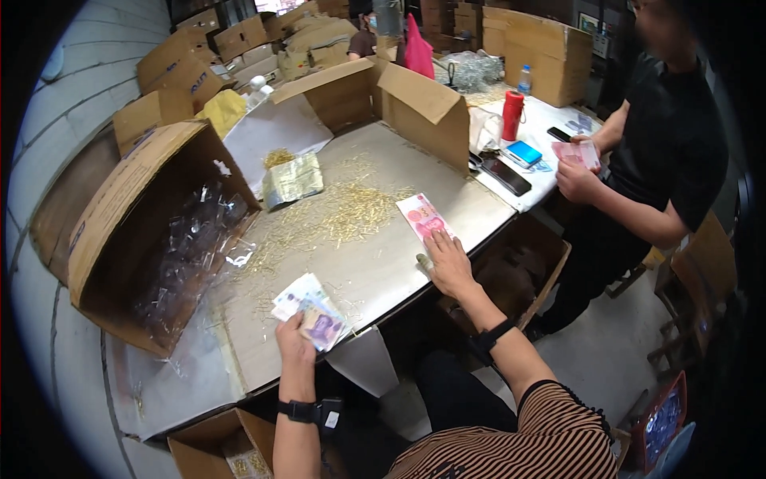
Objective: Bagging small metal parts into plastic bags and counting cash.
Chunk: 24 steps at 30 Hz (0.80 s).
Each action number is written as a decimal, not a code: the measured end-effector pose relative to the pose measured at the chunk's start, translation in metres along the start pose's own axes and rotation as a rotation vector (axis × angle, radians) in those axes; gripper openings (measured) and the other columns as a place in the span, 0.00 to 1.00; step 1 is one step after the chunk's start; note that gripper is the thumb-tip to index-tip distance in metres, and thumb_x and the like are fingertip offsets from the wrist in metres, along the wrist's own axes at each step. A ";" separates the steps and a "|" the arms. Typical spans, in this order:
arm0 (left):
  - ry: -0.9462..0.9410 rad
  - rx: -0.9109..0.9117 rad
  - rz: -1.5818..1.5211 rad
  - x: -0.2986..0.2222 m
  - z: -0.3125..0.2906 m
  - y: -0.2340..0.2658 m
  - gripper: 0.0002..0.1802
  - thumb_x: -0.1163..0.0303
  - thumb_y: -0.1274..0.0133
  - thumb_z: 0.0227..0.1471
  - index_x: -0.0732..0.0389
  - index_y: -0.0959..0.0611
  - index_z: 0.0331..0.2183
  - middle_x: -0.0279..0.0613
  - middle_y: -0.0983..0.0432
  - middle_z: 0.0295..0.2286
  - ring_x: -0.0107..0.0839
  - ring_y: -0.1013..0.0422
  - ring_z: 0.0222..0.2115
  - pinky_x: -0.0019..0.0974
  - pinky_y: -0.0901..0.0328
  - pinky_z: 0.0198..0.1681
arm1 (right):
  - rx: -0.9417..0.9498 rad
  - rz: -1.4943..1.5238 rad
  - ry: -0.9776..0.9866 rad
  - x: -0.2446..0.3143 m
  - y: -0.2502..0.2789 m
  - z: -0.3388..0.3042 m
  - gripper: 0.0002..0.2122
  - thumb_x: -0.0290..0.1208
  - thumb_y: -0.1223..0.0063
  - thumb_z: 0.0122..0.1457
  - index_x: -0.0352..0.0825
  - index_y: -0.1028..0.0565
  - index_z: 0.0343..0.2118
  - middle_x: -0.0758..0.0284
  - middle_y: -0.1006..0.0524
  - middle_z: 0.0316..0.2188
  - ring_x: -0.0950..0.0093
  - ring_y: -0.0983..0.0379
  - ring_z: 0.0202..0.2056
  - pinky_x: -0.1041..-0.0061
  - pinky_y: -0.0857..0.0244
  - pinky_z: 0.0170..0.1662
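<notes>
The left grip [295, 342] is clamped on one fan of banknotes [321, 323], overlap hiding their count; the right grip [448, 263], thumb apart, partly covers red money [420, 211] on the worktop [259, 359]. Uncountable gold slivers [359, 211] litter its pale surface, between one tipped cardboard box [132, 191] and one co-worker [666, 152].

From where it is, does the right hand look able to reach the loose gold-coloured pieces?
Probably yes: the right hand rests on the red paper money, and the gold-coloured pieces lie to its left on the same tabletop, with nothing standing between.
</notes>
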<state>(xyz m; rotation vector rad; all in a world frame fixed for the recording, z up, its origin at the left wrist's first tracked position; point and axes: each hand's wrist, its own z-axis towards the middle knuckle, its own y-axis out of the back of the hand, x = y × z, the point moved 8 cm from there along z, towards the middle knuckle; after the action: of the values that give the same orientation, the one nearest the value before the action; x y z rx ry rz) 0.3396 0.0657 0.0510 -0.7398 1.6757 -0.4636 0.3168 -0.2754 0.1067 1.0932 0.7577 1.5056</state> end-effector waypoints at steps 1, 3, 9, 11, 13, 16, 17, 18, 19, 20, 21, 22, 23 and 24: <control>-0.006 0.039 0.021 0.005 0.003 -0.017 0.17 0.84 0.60 0.47 0.73 0.31 0.43 0.54 0.29 0.39 0.45 0.29 0.39 0.46 0.33 0.46 | -0.013 -0.011 -0.010 0.002 0.001 -0.004 0.26 0.46 0.59 0.58 0.32 0.38 0.54 0.54 0.42 0.56 0.60 0.51 0.60 0.60 0.57 0.60; 0.012 0.106 0.052 0.025 0.009 -0.058 0.17 0.85 0.59 0.46 0.73 0.30 0.41 0.53 0.28 0.38 0.45 0.28 0.38 0.46 0.32 0.45 | -0.095 -0.048 -0.029 0.003 0.005 -0.011 0.23 0.43 0.57 0.57 0.32 0.35 0.51 0.55 0.38 0.54 0.62 0.47 0.58 0.61 0.55 0.59; 0.192 0.180 0.121 0.134 0.042 -0.162 0.16 0.86 0.57 0.44 0.73 0.28 0.39 0.51 0.27 0.35 0.41 0.27 0.34 0.41 0.31 0.40 | -0.169 0.001 -0.127 -0.027 0.023 -0.019 0.19 0.36 0.53 0.54 0.32 0.30 0.46 0.59 0.32 0.50 0.64 0.40 0.54 0.65 0.49 0.57; 0.189 0.200 0.168 0.168 0.048 -0.183 0.15 0.86 0.56 0.43 0.73 0.27 0.38 0.49 0.26 0.33 0.38 0.26 0.32 0.37 0.31 0.36 | -0.224 0.004 -0.161 -0.032 0.035 -0.020 0.18 0.34 0.48 0.51 0.32 0.28 0.44 0.60 0.30 0.48 0.64 0.38 0.52 0.69 0.44 0.54; 0.186 0.205 0.261 0.190 0.045 -0.203 0.15 0.86 0.56 0.43 0.74 0.27 0.38 0.49 0.26 0.32 0.37 0.26 0.31 0.34 0.31 0.34 | -0.211 0.032 -0.158 -0.041 0.045 -0.018 0.18 0.34 0.46 0.49 0.33 0.28 0.43 0.61 0.29 0.47 0.65 0.36 0.51 0.69 0.42 0.52; 0.097 0.248 0.353 0.196 0.050 -0.222 0.16 0.87 0.58 0.42 0.74 0.28 0.38 0.49 0.25 0.32 0.36 0.26 0.31 0.34 0.31 0.34 | -0.272 0.064 -0.113 -0.054 0.053 -0.014 0.14 0.30 0.43 0.46 0.34 0.24 0.37 0.65 0.25 0.41 0.66 0.32 0.43 0.70 0.37 0.46; 0.104 0.261 0.341 0.197 0.051 -0.226 0.17 0.87 0.60 0.41 0.74 0.28 0.37 0.49 0.25 0.32 0.36 0.26 0.31 0.34 0.31 0.34 | -0.294 0.112 -0.104 -0.061 0.054 -0.012 0.12 0.29 0.43 0.45 0.35 0.23 0.34 0.67 0.25 0.38 0.67 0.32 0.41 0.69 0.37 0.44; 0.104 0.264 0.345 0.198 0.054 -0.230 0.17 0.87 0.60 0.41 0.74 0.28 0.37 0.49 0.25 0.32 0.36 0.26 0.31 0.34 0.31 0.34 | -0.323 0.162 -0.087 -0.066 0.056 -0.007 0.09 0.27 0.43 0.43 0.36 0.23 0.31 0.68 0.24 0.36 0.68 0.32 0.39 0.69 0.37 0.43; 0.114 0.272 0.313 0.198 0.057 -0.234 0.17 0.88 0.61 0.41 0.74 0.27 0.37 0.49 0.25 0.32 0.36 0.26 0.31 0.34 0.31 0.34 | -0.431 0.125 -0.039 -0.067 0.064 -0.007 0.05 0.26 0.44 0.44 0.36 0.23 0.27 0.69 0.24 0.31 0.68 0.31 0.35 0.69 0.36 0.38; 0.124 0.279 0.279 0.199 0.058 -0.237 0.18 0.88 0.61 0.40 0.73 0.27 0.38 0.49 0.25 0.32 0.36 0.27 0.31 0.34 0.31 0.35 | -0.434 0.126 -0.043 -0.074 0.062 -0.005 0.05 0.26 0.44 0.44 0.36 0.23 0.27 0.69 0.24 0.31 0.68 0.31 0.35 0.69 0.36 0.38; 0.121 0.278 0.279 0.202 0.063 -0.239 0.18 0.88 0.61 0.40 0.73 0.27 0.38 0.49 0.25 0.32 0.36 0.27 0.31 0.34 0.31 0.35 | -0.460 0.163 -0.149 -0.087 0.063 -0.003 0.05 0.25 0.45 0.44 0.35 0.24 0.27 0.68 0.24 0.30 0.67 0.31 0.33 0.69 0.36 0.37; 0.099 0.263 0.319 0.206 0.068 -0.240 0.17 0.87 0.60 0.42 0.72 0.27 0.38 0.48 0.25 0.33 0.35 0.27 0.32 0.34 0.32 0.36 | -0.484 0.199 -0.254 -0.098 0.063 -0.001 0.04 0.24 0.45 0.44 0.35 0.24 0.26 0.68 0.24 0.29 0.66 0.31 0.32 0.70 0.36 0.36; 0.078 0.248 0.357 0.210 0.072 -0.242 0.16 0.87 0.59 0.43 0.72 0.27 0.38 0.47 0.25 0.33 0.34 0.27 0.32 0.33 0.32 0.37 | -0.581 0.251 -0.249 -0.102 0.070 -0.002 0.06 0.21 0.46 0.45 0.34 0.23 0.28 0.64 0.23 0.29 0.64 0.29 0.31 0.72 0.35 0.37; 0.079 0.242 0.355 0.217 0.074 -0.245 0.16 0.87 0.59 0.43 0.72 0.27 0.38 0.47 0.25 0.33 0.34 0.27 0.32 0.33 0.32 0.37 | -0.574 0.252 -0.247 -0.096 0.077 0.002 0.06 0.21 0.46 0.45 0.34 0.23 0.28 0.64 0.23 0.29 0.64 0.29 0.31 0.72 0.35 0.37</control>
<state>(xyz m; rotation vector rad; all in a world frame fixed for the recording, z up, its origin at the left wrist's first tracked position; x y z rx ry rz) 0.4413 -0.2536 0.0398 -0.2422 1.7417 -0.4364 0.2893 -0.3856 0.1533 0.9243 0.0010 1.6195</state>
